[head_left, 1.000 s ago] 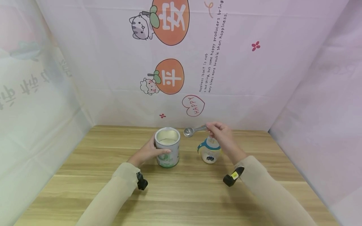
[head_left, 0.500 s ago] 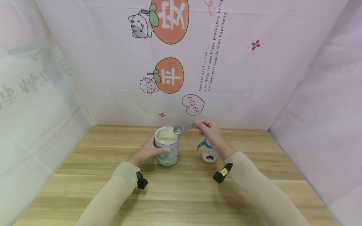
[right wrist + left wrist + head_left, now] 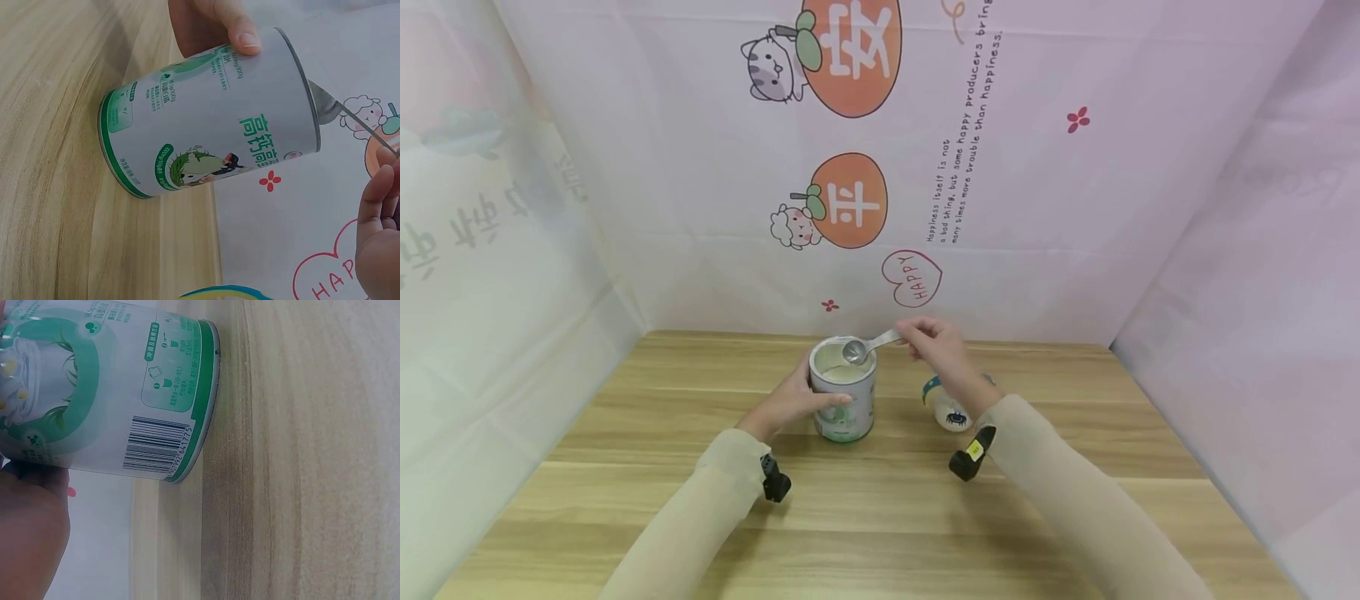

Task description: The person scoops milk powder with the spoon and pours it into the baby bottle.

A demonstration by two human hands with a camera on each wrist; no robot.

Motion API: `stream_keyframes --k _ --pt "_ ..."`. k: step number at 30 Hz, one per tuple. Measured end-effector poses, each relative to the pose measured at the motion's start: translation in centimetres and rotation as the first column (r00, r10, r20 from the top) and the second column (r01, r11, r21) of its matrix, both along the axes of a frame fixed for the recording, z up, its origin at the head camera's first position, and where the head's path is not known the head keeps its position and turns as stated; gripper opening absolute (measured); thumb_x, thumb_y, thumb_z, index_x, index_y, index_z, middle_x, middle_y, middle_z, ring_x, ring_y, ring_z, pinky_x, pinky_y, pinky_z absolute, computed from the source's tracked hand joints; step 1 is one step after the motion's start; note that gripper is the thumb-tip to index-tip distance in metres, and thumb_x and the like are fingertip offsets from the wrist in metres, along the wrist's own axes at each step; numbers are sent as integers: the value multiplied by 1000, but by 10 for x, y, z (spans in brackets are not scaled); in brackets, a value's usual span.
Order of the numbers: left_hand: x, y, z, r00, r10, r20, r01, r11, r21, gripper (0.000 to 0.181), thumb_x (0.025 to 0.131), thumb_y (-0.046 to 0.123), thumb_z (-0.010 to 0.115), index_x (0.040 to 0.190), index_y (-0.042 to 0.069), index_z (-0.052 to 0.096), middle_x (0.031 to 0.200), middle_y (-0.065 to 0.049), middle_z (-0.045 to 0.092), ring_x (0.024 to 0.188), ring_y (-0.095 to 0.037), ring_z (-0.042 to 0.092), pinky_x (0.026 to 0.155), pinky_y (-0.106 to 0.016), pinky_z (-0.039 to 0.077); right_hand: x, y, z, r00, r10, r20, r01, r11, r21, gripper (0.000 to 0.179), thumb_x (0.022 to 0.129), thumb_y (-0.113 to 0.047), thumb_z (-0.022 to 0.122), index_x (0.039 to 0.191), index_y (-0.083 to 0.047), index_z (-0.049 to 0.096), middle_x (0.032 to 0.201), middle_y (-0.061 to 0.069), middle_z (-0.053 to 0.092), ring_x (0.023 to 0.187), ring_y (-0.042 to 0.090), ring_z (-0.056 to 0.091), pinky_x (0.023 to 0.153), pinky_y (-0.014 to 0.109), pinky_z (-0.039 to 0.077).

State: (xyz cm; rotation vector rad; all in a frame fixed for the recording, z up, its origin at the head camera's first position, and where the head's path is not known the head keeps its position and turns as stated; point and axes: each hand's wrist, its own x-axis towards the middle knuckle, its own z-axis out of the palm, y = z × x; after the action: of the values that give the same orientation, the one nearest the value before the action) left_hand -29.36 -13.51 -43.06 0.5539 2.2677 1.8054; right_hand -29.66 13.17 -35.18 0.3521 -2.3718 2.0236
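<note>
A white and green milk powder can [image 3: 844,417] stands upright on the wooden table, its top open and pale powder inside. My left hand [image 3: 790,405] grips it from the left, thumb across the front. In the left wrist view the can's barcode side [image 3: 156,444] shows above the table. My right hand [image 3: 942,348] pinches the handle end of a metal measuring spoon [image 3: 855,352]. The spoon's bowl is over the can's mouth, and in the right wrist view the spoon [image 3: 325,103] is partly hidden by the rim. Behind my right wrist, a baby bottle [image 3: 951,414] is partly covered.
The wooden table [image 3: 865,533] ends at a printed white cloth backdrop [image 3: 1015,283]. Cloth walls also close in the left and right sides. A black camera [image 3: 972,454] sits on my right wrist, another camera [image 3: 775,479] on my left.
My right hand has moved left with the spoon, from above the bottle to over the can's mouth. The right forearm now covers more of the bottle. My left hand and the can stay put.
</note>
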Motion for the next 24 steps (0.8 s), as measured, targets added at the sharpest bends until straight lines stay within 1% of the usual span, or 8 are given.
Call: stream_keyframes --k 2,5,8,10,14,18,20,24 --pt "0 0 0 1000 -2 0 2 1000 6 101 78 31 89 155 31 23 150 -9 42 140 -33 37 113 -63 24 0 -4 0 1000 2 4 -2 1000 30 33 99 -32 65 112 -3 69 108 19 64 88 25 55 84 31 53" --pt "-1 0 0 1000 -11 2 11 1000 19 100 77 32 89 154 32 25 149 -5 43 139 -31 38 113 -62 25 -2 -9 -1 1000 -11 11 10 998 69 30 98 -33 67 110 -6 70 102 13 67 86 23 57 84 35 53" --pt "-1 -1 0 1000 -13 10 12 1000 24 100 76 33 90 153 34 26 147 -1 45 138 -27 40 113 -61 26 -2 -15 -2 1000 -25 8 24 993 113 28 97 -33 67 107 -8 71 92 5 66 81 19 58 79 33 53" --pt "-1 -1 0 1000 -17 10 17 1000 25 100 76 34 90 153 35 26 147 0 44 137 -26 40 113 -61 26 -4 -19 -2 1000 -23 -1 23 989 145 25 97 -33 68 105 -9 72 88 3 66 77 18 57 74 31 52" --pt "-2 -1 -2 1000 -26 15 26 999 30 98 76 34 90 152 37 26 146 1 45 136 -26 42 112 -60 28 -4 -24 -2 999 -9 -34 16 976 216 22 98 -33 67 104 -13 73 86 5 66 73 19 56 68 29 51" --pt "-3 -1 -3 999 -31 16 30 999 32 97 77 35 89 152 38 26 146 1 45 135 -26 42 112 -60 28 -5 -30 -1 995 14 -104 18 952 306 20 98 -31 66 103 -13 75 89 6 69 77 23 57 67 29 52" --pt "-3 0 -2 999 -30 18 30 999 32 98 77 35 89 152 38 26 146 1 45 136 -26 42 112 -60 28 -6 -33 -1 988 34 -151 22 935 355 19 98 -29 66 102 -13 75 89 3 70 78 22 59 66 29 51" --pt "-3 -1 -3 999 -35 13 35 999 34 98 79 34 88 153 35 24 146 -1 45 135 -26 43 111 -61 29 -8 -40 -1 959 99 -264 27 900 435 18 98 -24 67 100 -9 76 85 0 71 74 16 59 63 28 50"
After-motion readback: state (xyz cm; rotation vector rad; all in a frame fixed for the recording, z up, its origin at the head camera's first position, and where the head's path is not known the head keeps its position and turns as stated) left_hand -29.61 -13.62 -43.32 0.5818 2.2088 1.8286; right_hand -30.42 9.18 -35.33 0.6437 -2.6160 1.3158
